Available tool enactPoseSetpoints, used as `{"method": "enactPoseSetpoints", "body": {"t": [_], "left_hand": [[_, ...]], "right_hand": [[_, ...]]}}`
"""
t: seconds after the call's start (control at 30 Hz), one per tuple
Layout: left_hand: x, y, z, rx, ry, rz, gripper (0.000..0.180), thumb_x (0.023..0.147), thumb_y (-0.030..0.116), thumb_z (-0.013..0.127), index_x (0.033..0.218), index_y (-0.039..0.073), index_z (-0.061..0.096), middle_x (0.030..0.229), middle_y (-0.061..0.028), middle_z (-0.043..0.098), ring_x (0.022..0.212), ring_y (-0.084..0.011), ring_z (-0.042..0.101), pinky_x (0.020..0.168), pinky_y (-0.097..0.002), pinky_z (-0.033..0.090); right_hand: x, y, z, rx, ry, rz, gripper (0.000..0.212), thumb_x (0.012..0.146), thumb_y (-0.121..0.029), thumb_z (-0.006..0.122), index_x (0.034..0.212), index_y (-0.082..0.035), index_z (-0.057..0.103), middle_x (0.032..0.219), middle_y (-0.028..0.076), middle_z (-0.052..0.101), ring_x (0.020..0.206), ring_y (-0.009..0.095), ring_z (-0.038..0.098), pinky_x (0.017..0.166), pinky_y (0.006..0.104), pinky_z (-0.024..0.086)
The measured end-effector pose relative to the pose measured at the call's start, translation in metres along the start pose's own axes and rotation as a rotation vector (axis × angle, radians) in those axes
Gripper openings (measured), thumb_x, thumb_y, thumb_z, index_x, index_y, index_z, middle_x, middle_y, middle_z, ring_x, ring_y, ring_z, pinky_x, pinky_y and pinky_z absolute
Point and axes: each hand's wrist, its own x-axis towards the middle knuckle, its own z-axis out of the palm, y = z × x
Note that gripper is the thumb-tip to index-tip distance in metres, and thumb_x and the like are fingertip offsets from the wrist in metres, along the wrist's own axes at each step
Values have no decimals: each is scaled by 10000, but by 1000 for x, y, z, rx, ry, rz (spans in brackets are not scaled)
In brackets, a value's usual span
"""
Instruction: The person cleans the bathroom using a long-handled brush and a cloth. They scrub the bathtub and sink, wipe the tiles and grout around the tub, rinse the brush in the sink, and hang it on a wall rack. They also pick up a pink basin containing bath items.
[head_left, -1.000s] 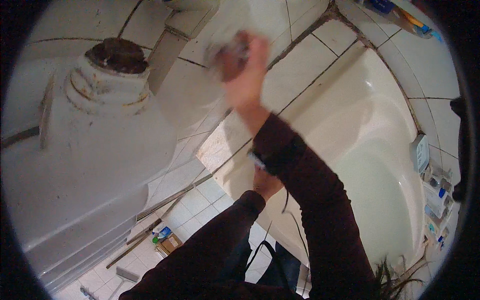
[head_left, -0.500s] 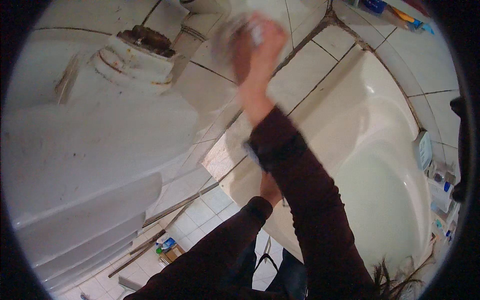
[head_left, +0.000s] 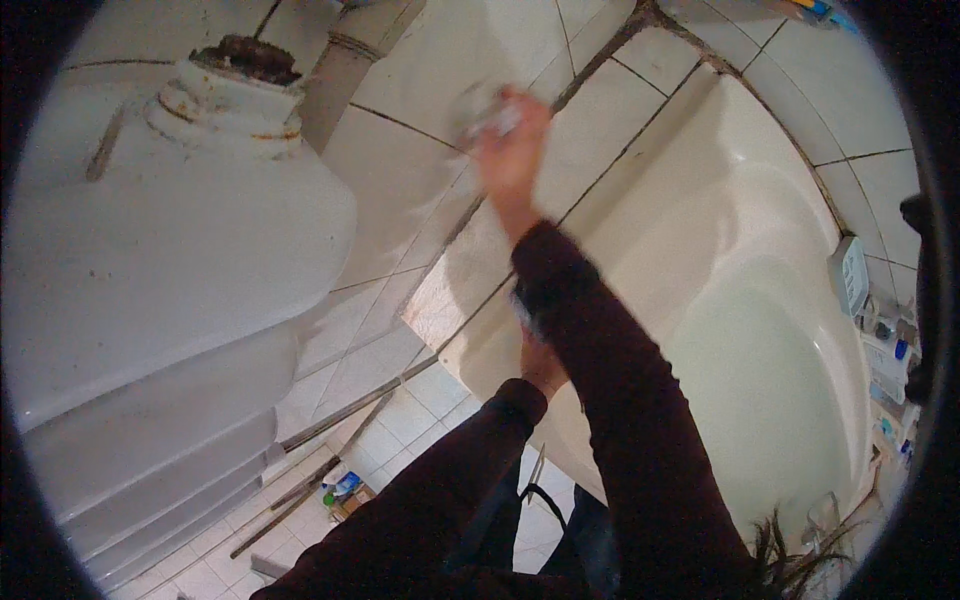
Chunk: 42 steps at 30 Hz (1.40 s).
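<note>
Pale wad [head_left: 506, 118] looked light and soft, best clutched by its middle (slippery, perhaps, if wet).
Nearest, the left hand [head_left: 543, 366] sat partly hidden behind the right sleeve [head_left: 625, 360], so I could not tell how far its fingers opened; beyond, the right hand [head_left: 516, 158], blurred, seemed curled round the wad before light tiles [head_left: 440, 60].

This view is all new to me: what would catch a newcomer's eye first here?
Probably the right hand, blurred in front of pale tiles at upper centre. Next, the cream bathtub on the right and, at left, a bulky white fixture with a dark, crusted top.
</note>
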Motion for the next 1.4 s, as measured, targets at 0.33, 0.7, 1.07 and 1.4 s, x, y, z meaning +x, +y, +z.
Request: {"method": "enactPoseSetpoints", "body": {"t": [0.33, 0.7, 1.07, 1.4], "left_hand": [[11, 5, -2, 122, 41, -123, 624, 867, 364, 467, 1350, 12, 289, 1411, -136, 259, 1336, -328, 149, 1082, -474, 95], [16, 15, -17, 265, 38, -57, 679, 866, 343, 486, 1347, -61, 226, 1412, -228, 207, 1323, -354, 185, 1074, -484, 129], [-143, -22, -65, -195, 166, -222, 488, 755, 163, 557, 1193, -23, 448, 1254, -234, 395, 1215, -417, 295, 1025, -522, 194], [-325, -70, -151, -472, 594, -776, 124, 874, 36, 448, 897, -2, 564, 1043, -153, 570, 1136, -329, 456, 970, -400, 337]], "right_hand": [[-105, -28, 24, -41, -325, 338, 403, 593, 35, 585, 971, -28, 461, 982, 155, 466, 1007, 343, 414, 860, 382, 349], [-156, -7, 44, -240, -93, 160, 423, 764, -35, 519, 1129, 117, 366, 1018, 267, 482, 986, 431, 455, 883, 465, 349], [-122, -30, 50, -172, 66, 101, 517, 810, -4, 475, 1310, -3, 345, 1256, 236, 431, 1158, 363, 438, 897, 386, 409], [-169, -61, 62, -7, -22, 76, 606, 805, 61, 402, 1374, 8, 200, 1433, 224, 167, 1315, 341, 222, 1072, 346, 212]]}}
